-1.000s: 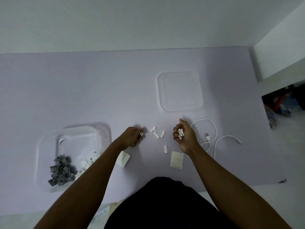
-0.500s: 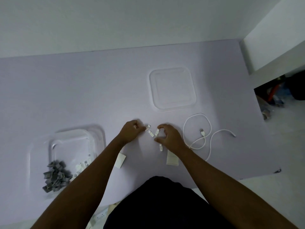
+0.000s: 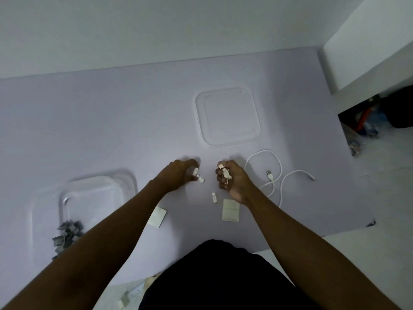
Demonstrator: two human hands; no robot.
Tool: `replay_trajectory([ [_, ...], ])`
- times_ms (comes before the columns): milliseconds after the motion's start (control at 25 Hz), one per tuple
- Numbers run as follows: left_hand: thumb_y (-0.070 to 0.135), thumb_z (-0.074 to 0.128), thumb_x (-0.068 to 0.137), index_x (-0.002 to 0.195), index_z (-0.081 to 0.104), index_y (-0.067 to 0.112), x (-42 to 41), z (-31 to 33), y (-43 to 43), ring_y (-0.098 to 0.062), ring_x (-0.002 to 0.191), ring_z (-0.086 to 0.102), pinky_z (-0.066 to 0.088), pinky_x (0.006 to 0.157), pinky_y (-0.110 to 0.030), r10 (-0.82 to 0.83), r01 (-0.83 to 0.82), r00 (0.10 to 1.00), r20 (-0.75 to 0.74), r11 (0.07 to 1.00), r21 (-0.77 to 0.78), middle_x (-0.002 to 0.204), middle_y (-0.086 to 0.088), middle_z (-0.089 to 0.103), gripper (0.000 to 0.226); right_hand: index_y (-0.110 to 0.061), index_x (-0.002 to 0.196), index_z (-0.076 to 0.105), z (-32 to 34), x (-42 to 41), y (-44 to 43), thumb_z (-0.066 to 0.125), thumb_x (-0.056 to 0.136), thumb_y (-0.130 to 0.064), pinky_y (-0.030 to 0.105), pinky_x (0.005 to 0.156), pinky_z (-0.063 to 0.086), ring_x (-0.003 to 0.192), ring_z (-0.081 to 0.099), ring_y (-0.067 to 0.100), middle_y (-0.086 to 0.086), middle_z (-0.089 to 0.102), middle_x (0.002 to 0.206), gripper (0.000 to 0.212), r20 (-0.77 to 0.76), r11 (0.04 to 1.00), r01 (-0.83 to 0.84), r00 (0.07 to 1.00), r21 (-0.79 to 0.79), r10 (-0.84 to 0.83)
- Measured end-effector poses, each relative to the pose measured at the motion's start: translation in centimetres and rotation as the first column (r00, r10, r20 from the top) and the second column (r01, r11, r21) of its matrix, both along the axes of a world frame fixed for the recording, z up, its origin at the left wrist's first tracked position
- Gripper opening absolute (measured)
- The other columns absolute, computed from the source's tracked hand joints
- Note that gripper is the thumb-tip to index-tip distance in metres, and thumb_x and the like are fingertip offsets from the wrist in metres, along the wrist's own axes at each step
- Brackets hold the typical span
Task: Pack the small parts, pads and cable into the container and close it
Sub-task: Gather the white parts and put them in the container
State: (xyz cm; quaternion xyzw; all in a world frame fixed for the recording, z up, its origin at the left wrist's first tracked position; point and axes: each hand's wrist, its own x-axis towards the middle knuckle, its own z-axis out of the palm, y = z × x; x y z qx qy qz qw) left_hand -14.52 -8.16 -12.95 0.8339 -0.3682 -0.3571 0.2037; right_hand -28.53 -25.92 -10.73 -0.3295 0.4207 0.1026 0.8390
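1. R hand [image 3: 232, 181] is fisted round a bunch of parts [image 3: 225, 173], L hand [image 3: 178, 175] pinches a part [image 3: 197, 174]; hands apart, near the table [image 3: 111, 121] front edge.
2. Grab the loose part [image 3: 214, 197] w/ L, R's prob full.
3. Tip both low into the box [image 3: 93, 195] by the left edge so nothing bounces out.

Dim, flat light with a cool lavender cast over the table [image 3: 111, 121]. Faint, soft shadows lie just beyond the left hand [image 3: 178, 177] and right hand [image 3: 232, 180]; source probably overhead, behind the person. Wide-angle bending at the edges curves the table's far edge. The clear container [image 3: 44, 209] is barely readable, with a weak sheen on its rim. Fine detail is soft and grainy.
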Motion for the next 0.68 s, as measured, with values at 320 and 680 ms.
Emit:
replay_trajectory([
  [320, 0.026, 0.05, 0.082, 0.065, 0.042, 0.018, -1.8, 2.0, -0.2, -0.016, 0.043, 0.02, 0.016, 0.042, -0.021, 0.462, -0.658, 0.293, -0.837, 0.733, 0.174, 0.051, -0.003, 0.033, 0.02, -0.012, 0.062, 0.058, 0.5, -1.1, -0.7, 0.057, 0.092, -0.028, 0.024, 0.045, 0.027, 0.048, 0.042, 0.016, 0.009, 0.053, 0.067, 0.035, -0.096, 0.961, -0.054, 0.995, -0.269, 0.029],
  [680, 0.036, 0.052, 0.082, 0.053, 0.041, 0.018, -1.2, 2.4, -0.3, -0.013, 0.04, 0.022, 0.015, 0.044, -0.025, 0.556, -0.685, 0.266, -0.787, 0.684, 0.252, 0.048, 0.002, 0.031, 0.037, -0.018, 0.092, 0.078, -2.9, -5.6, 1.1, 0.081, 0.08, -0.034, 0.022, 0.071, 0.05, 0.07, 0.063, 0.001, -0.008, 0.073, 0.083, 0.02, -0.245, 0.341, -0.426, 0.852, -0.838, 0.463],
])
